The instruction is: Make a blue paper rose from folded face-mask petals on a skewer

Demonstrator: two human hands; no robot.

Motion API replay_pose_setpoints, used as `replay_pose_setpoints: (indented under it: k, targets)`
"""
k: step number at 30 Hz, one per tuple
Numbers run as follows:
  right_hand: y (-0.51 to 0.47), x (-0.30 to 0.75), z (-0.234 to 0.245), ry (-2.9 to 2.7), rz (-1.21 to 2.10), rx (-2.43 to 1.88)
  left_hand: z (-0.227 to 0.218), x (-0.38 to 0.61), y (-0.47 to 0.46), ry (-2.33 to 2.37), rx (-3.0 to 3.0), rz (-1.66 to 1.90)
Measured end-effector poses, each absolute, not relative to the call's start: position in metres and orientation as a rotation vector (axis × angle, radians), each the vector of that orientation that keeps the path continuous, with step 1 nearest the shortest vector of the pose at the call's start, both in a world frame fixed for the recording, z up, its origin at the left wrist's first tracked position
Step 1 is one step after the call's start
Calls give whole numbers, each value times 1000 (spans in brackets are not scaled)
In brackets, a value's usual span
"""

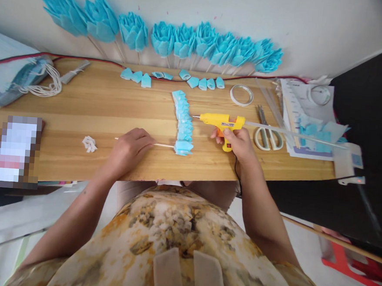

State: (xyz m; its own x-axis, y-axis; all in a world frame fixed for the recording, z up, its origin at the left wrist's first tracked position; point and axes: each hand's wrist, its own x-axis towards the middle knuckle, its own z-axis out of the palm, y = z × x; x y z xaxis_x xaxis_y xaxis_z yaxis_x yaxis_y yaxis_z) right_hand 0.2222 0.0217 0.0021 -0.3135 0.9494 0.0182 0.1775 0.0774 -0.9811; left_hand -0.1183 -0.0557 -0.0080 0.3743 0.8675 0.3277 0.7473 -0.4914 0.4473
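Note:
My right hand [237, 143] grips the handle of a yellow glue gun [221, 121], whose nozzle points left toward a row of folded light-blue paper petals [182, 121] lying on the wooden table [108, 106]. My left hand [130, 147] is closed over a thin wooden stick [163, 145] that lies flat on the table. The stick's right end reaches the nearest petal at the bottom of the row.
Finished blue paper flowers [165, 39] lean against the wall at the back, with loose petals [169, 78] below them. Tape roll [242, 95], scissors [266, 133], a ruler and blue paper scraps [312, 129] lie right. A crumpled white bit [89, 143] and bagged items [21, 81] lie left.

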Motion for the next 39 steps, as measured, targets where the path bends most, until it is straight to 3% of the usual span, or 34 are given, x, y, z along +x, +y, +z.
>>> replay_pose_setpoints:
  k: [24, 39]
  targets:
    - [22, 223, 2, -1592, 1323, -1130, -7, -120, -45, 1533, 2360, 632]
    - [23, 225, -5, -1570, 1340, -1135, -10, -117, -40, 1547, 2369, 760]
